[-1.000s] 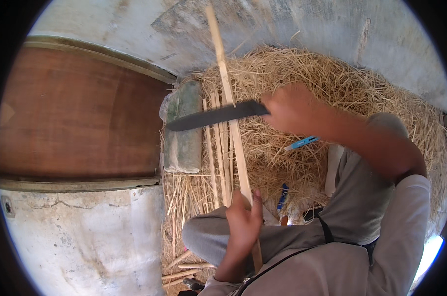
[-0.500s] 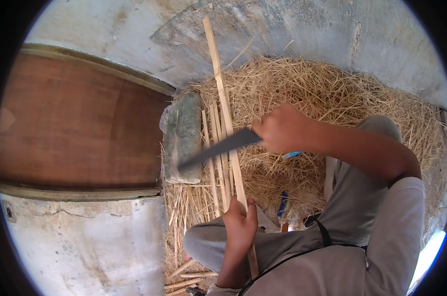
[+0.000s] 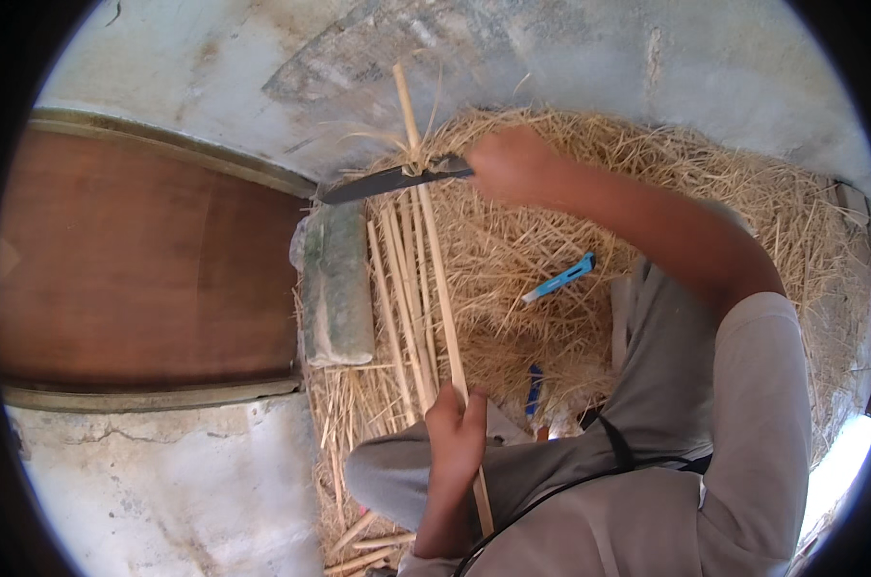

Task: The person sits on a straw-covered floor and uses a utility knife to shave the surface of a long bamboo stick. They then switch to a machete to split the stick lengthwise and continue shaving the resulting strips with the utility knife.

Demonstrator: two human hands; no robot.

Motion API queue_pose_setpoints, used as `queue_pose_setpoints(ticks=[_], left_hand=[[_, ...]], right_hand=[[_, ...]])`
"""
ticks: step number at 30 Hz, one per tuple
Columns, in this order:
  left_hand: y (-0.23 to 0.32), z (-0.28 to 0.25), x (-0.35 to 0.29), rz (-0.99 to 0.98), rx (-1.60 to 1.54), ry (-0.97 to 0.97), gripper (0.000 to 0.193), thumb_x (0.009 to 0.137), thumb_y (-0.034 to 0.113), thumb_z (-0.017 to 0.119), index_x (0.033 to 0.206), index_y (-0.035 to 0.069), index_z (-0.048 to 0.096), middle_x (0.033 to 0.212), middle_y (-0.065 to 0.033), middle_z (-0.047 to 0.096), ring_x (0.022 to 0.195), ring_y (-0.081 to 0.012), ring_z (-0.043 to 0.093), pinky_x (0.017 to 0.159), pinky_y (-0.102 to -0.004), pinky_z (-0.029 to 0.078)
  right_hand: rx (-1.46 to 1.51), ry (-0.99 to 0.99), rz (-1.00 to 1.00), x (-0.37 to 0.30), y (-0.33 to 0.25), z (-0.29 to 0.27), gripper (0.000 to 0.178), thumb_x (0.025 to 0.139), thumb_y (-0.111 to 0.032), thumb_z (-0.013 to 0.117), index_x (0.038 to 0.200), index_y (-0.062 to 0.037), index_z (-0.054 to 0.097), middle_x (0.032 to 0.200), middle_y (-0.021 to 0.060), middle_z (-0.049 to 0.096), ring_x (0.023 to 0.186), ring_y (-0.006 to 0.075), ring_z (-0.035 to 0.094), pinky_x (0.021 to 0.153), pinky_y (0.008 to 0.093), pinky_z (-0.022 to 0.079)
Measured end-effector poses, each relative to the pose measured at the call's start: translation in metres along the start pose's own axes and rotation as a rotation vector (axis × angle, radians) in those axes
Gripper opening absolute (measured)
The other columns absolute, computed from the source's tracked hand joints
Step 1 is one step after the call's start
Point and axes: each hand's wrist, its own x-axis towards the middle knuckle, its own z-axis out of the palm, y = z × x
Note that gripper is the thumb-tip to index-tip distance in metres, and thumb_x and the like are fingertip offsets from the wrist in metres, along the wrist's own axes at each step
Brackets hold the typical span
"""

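A long pale wooden strip slants from my lap up toward the far wall. My left hand is closed around its lower part, thumb pointing up along it. Farther up, my right hand grips a large knife; the fingers hide its handle. The dark blade lies across the upper part of the strip, pointing left. Thin curled shavings bunch where blade and strip meet. Several similar strips lie side by side just left of the held one.
Straw-like shavings cover the floor. A light-blue box cutter and a dark-blue object lie on them. A grey-green wrapped block stands by the brown door panel. A worn wall borders the far side.
My right hand has moved the knife away from me, up the strip, and shavings have gathered at the blade. The box cutter now shows fully. My left hand keeps its grip.
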Motion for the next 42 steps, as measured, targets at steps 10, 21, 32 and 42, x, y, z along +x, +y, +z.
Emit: queue_pose_setpoints(ticks=[10, 21, 32, 42], left_hand=[[0.005, -0.009, -0.013, -0.05, -0.31, -0.025, 0.012, 0.103, 0.014, 0.056, 0.094, 0.006, 0.053, 0.061, 0.0052, 0.046, 0.046, -0.0035, 0.039, 0.041, -0.0222, 0.029], [-0.026, -0.002, -0.015, 0.064, -0.13, -0.025, 0.017, 0.105, 0.016, 0.055, 0.092, 0.006, 0.05, 0.058, 0.0036, 0.045, 0.045, -0.0044, 0.039, 0.04, -0.0242, 0.029], [-0.006, -0.005, -0.017, 0.03, -0.148, -0.01, 0.023, 0.102, 0.016, 0.063, 0.086, 0.005, 0.05, 0.061, 0.0037, 0.046, 0.052, -0.0039, 0.04, 0.045, -0.0248, 0.032], [0.023, -0.006, -0.018, 0.101, -0.021, 0.034, 0.031, 0.092, 0.011, 0.075, 0.077, 0.006, 0.048, 0.064, 0.0037, 0.047, 0.061, -0.0043, 0.042, 0.053, -0.0246, 0.034]], right_hand=[[-0.144, 0.171, -0.421, -0.019, 0.004, 0.015, 0.021, 0.088, -0.027, 0.07, 0.085, -0.007, 0.066, 0.056, 0.0086, 0.059, 0.049, 0.0217, 0.064, 0.042, 0.0387, 0.048], [0.011, 0.171, -0.137, -0.001, -0.007, 0.006, 0.02, 0.089, -0.021, 0.066, 0.091, -0.0009, 0.067, 0.058, 0.0138, 0.063, 0.049, 0.0292, 0.064, 0.047, 0.0427, 0.052], [0.287, -0.012, -0.05, -0.02, -0.012, 0.0, 0.024, 0.092, -0.022, 0.062, 0.091, 0.0012, 0.067, 0.059, 0.0141, 0.062, 0.052, 0.031, 0.064, 0.053, 0.0445, 0.051], [0.631, -0.119, 0.064, -0.022, -0.009, -0.002, 0.033, 0.092, -0.02, 0.06, 0.07, 0.0038, 0.061, 0.053, 0.0082, 0.053, 0.046, 0.0192, 0.051, 0.047, 0.0422, 0.041]])
